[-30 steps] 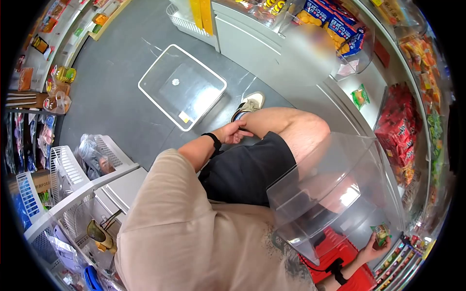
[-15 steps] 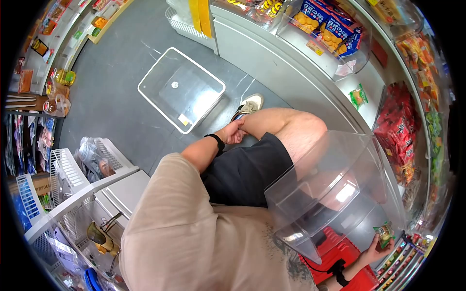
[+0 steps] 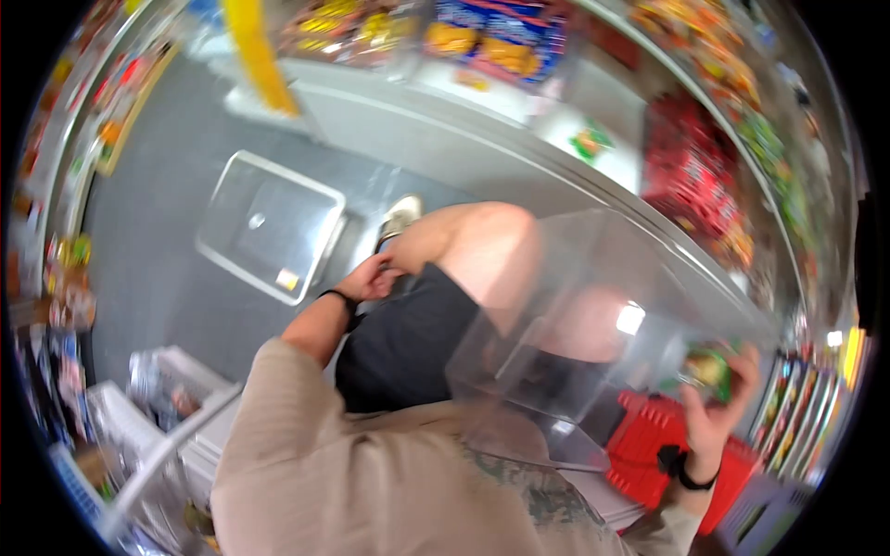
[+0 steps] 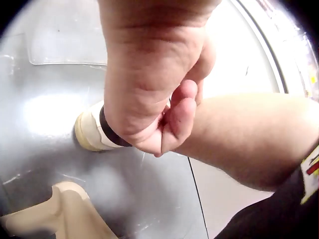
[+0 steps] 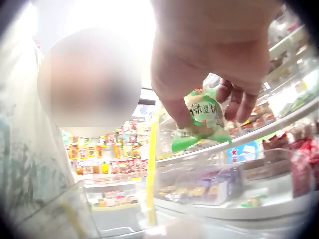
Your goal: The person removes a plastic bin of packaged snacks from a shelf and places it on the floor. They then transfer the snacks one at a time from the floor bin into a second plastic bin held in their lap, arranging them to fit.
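My right hand pinches a wrapped mung bean cake between thumb and fingers. Its green and clear wrapper carries dark printed characters. In the head view the cake overlaps the right end of a clear plastic bin, which sits over my bent leg. Low by the shin and shoe, my left hand rests against the lower leg, fingers loosely curled. The left wrist view shows that hand with nothing in it. Another green-wrapped cake lies on the white shelf, also visible in the right wrist view.
An uncovered clear tub with a white rim stands on the grey floor. Red packets and blue snack bags fill the curved shelf. A red crate sits below my right arm; white baskets stand at left.
The head view has swung right and blurred. My right hand has lifted the wrapped cake up and closer, to the bin's right end. The left hand stays by the lower leg.
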Tool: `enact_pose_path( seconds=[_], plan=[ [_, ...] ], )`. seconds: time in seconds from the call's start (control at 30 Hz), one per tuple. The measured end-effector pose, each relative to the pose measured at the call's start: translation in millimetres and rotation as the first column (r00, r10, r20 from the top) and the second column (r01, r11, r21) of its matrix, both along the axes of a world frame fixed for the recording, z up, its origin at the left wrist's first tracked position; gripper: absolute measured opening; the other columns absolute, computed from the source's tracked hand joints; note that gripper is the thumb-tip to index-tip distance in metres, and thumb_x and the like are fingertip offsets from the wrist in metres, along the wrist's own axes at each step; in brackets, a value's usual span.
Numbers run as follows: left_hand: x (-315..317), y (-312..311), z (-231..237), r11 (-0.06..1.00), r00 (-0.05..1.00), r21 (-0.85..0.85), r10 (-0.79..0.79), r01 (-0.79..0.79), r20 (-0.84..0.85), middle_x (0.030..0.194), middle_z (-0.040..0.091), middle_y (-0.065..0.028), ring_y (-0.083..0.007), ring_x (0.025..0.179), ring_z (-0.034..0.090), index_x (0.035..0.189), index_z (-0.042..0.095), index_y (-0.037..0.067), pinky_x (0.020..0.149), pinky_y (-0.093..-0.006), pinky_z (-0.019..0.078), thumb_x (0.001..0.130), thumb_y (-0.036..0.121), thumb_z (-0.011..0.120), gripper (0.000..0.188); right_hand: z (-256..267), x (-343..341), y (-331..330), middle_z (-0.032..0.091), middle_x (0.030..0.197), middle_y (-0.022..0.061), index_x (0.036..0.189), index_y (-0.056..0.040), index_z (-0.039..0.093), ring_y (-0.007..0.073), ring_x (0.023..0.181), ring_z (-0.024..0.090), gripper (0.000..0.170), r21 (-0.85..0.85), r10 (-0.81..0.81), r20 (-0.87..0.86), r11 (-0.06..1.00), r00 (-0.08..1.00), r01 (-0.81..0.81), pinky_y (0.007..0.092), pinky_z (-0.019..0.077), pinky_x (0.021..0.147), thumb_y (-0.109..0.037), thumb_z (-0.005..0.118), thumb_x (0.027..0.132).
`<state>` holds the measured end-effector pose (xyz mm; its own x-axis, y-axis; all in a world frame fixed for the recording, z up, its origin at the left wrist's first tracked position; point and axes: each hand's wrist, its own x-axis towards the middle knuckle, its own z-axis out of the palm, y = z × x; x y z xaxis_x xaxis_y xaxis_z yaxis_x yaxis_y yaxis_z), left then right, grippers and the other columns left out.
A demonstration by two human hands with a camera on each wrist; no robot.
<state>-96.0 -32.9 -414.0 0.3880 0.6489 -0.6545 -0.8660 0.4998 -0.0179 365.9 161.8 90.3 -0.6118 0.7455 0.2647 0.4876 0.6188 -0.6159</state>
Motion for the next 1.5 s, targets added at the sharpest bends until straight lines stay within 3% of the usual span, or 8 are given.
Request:
enact_pose_path(
  seconds=[0.13,0.2,0.3,0.57,0.9,1.1,1.23,1.5],
  plan=[
    [-21.7,16.7,113.5,0.989,0.958,0.004,-0.145,0.151,-0.247,0.104,0.075,-0.0104,-0.0125,0.06,0.056,0.098,0.062,0.014,0.052,-0.0277,0.046,0.102,0.041,0.052,0.03,12.8,-85.5,6.3,0.056,0.105,0.0126,0.12,-0.0056,0.057,0.0236,0.083,0.054,0.056,-0.166,0.156,0.291,0.98,0.944,-0.11,0.0335,0.0486,0.072,-0.011,0.082,0.071],
    [-52.7,36.5,154.5,0.885,0.623,-0.142,-0.418,0.443,-0.661,0.102,0.074,-0.0061,-0.0125,0.072,0.061,0.104,0.064,0.012,0.067,-0.0291,0.0532,0.099,0.041,0.056,0.03,7.0,-106.7,8.5,0.055,0.108,0.0154,0.12,-0.0096,0.056,0.0303,0.091,0.061,0.05,-0.357,0.152,0.372,0.934,0.916,-0.011,0.0371,0.0521,0.077,-0.015,0.08,0.077],
    [-49.5,71.2,284.2,0.77,0.123,-0.125,-0.256,0.626,-0.959,0.108,0.066,-0.0059,-0.0156,0.089,0.06,0.097,0.061,0.006,0.085,-0.0316,0.0495,0.098,0.034,0.065,0.028,-39.1,-115.6,20.3,0.059,0.113,0.0216,0.125,-0.0068,0.052,0.0402,0.107,0.061,0.057,-0.41,0.216,0.449,0.912,0.867,-0.015,0.0484,0.0496,0.092,-0.033,0.076,0.08],
    [64.4,100.5,538.9,0.253,-0.135,-0.027,0.419,0.967,-0.898,0.102,0.067,-0.0151,-0.0307,0.097,0.065,0.095,0.06,0.003,0.088,-0.0376,0.0502,0.085,0.014,0.071,0.018,-98.6,-172.3,23.3,0.061,0.122,0.0282,0.134,0.0014,0.051,0.0403,0.116,0.059,0.068,-0.474,0.091,0.449,0.868,0.889,0.15,0.0446,0.0468,0.1,-0.044,0.069,0.087],
    [156.5,131.5,520.8,-0.319,-0.353,-0.661,0.648,0.679,-0.675,0.106,0.065,-0.0161,-0.0343,0.103,0.063,0.117,0.065,0.005,0.093,-0.0442,0.0496,0.082,0.031,0.07,0.043,-7.4,1.4,57.3,0.067,0.083,0.0028,0.107,-0.0057,0.067,0.0069,0.072,0.061,0.024,-0.68,-0.203,-0.028,0.722,0.979,0.13,0.0246,0.0504,0.065,-0.028,0.064,0.098],
    [191.9,178.1,496.9,-0.589,-0.716,-0.76,0.402,0.275,-0.571,0.116,0.066,-0.0167,-0.037,0.111,0.063,0.133,0.058,0.014,0.089,-0.0467,0.0522,0.085,0.045,0.068,0.058,-125.0,187.6,72.1,0.06,0.075,-0.0009,0.095,-0.0084,0.062,0.0084,0.065,0.055,0.03,-0.716,-0.786,-0.021,0.443,0.618,0.539,0.0243,0.045,0.057,-0.039,0.062,0.098],
    [188.4,184.7,477.2,-0.529,-0.674,-0.744,0.375,0.408,-0.636,0.122,0.063,-0.0185,-0.0378,0.11,0.063,0.136,0.056,0.013,0.09,-0.0463,0.0525,0.085,0.048,0.067,0.063,-365.1,291.6,54.9,0.07,0.086,0.0118,0.099,-0.0044,0.066,0.0203,0.078,0.069,0.034,-0.44,-0.683,0.43,0.412,0.59,0.798,0.035,0.0548,0.068,-0.037,0.068,0.091],
    [200.9,189.6,488.4,-0.268,-0.699,-0.783,0.351,0.562,-0.622,0.118,0.06,-0.0218,-0.0413,0.104,0.063,0.138,0.054,0.005,0.088,-0.0472,0.0526,0.084,0.041,0.072,0.067,-476.2,280.3,1.9,0.032,0.157,0.0218,0.149,-0.0277,0.046,0.0421,0.132,0.049,0.062,-0.412,-0.516,0.728,0.198,0.452,0.89,0.0492,0.0483,0.103,-0.024,0.069,0.092]
  ],
)
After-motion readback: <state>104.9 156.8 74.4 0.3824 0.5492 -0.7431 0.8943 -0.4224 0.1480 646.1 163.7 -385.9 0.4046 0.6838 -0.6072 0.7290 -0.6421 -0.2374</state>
